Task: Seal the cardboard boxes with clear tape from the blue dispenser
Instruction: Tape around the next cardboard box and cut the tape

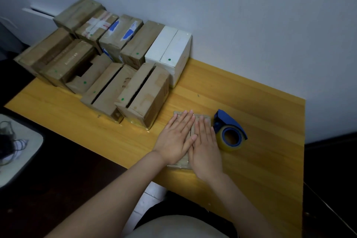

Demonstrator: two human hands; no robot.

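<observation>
In the head view, a small flat cardboard box [203, 116] lay on the yellow wooden bench [266, 121], near its front edge. Both hands lay on the box's top. The left hand [176, 138] was flat, palm down, with its fingers straight and close together, gripping nothing. The right hand [207, 148] lay just beside it in the same way, fingers stretched out and flat on the cardboard, and the left thumb touched the right hand's inner edge. Little of the box showed besides its far edge and a glossy strip at its near end.

The blue dispenser [229, 131] stood on the bench just right of the box, close to the right fingers, with its roll of clear tape facing the camera.

Further back and left, a cluster of brown cardboard boxes [143, 92] stood in rows reaching the wall; several showed a dark slit along the top. A white box [170, 48] stood at the right end of the back row.
</observation>
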